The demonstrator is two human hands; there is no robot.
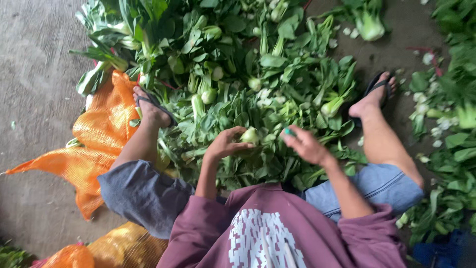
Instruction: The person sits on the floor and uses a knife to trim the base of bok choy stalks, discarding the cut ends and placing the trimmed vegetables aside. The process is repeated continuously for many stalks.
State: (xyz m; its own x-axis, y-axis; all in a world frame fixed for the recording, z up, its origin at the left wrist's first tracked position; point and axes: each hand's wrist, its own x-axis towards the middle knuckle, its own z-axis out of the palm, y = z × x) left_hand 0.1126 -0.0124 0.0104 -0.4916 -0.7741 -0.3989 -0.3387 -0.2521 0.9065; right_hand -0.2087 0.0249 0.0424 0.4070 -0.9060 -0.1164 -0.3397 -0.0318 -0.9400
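Seen from above, the left hand [225, 144] closes its fingers around a pale green bok choy head [250, 135]. Just beside it, the right hand [305, 145] pinches a small green-handled tool [289, 132]. Beyond both hands lies a pile of leafy greens [238, 64]; an orange mesh sack [101, 129] lies further left.

Two bare hands are showing: the left hand [225, 144] and the right hand [305, 145]. Two dark flip-flop sandals are lying on the grey concrete floor [34, 89], left sandal [154, 105] and right sandal [378, 87]. Orange mesh sacks [101, 124] are numbering at least two. The green leafy bok choy heads [238, 64] are too many to count.
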